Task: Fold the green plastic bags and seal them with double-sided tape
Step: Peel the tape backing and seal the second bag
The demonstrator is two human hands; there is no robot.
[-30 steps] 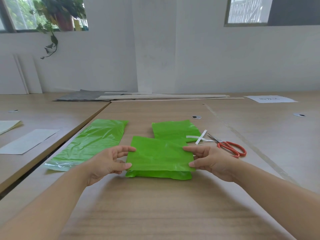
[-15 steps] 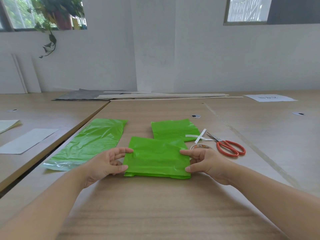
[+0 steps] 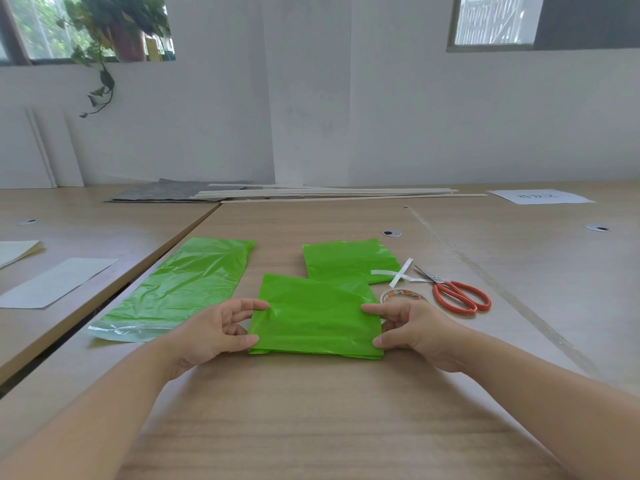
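Observation:
A folded green bag [image 3: 315, 317] lies flat on the wooden table [image 3: 311, 410] in front of me. My left hand [image 3: 214, 336] pinches its left edge between thumb and fingers. My right hand [image 3: 412, 329] pinches the right edge the same way. Behind it lies another folded green bag [image 3: 348, 259] with white tape strips [image 3: 398, 273] crossed at its right corner. An unfolded long green bag [image 3: 183, 289] lies to the left. A roll of tape [image 3: 398, 295] sits just beyond my right hand.
Orange-handled scissors [image 3: 457, 294] lie right of the tape roll. White sheets [image 3: 55, 282] rest on the neighbouring table at left, across a gap. Grey sheets and long wooden strips [image 3: 311, 194] lie at the far edge by the wall. A labelled paper [image 3: 538, 196] lies far right.
The top layer of the bag has been brought down level with the near edge, hiding the lower layer. My right hand shifted slightly, uncovering the tape roll.

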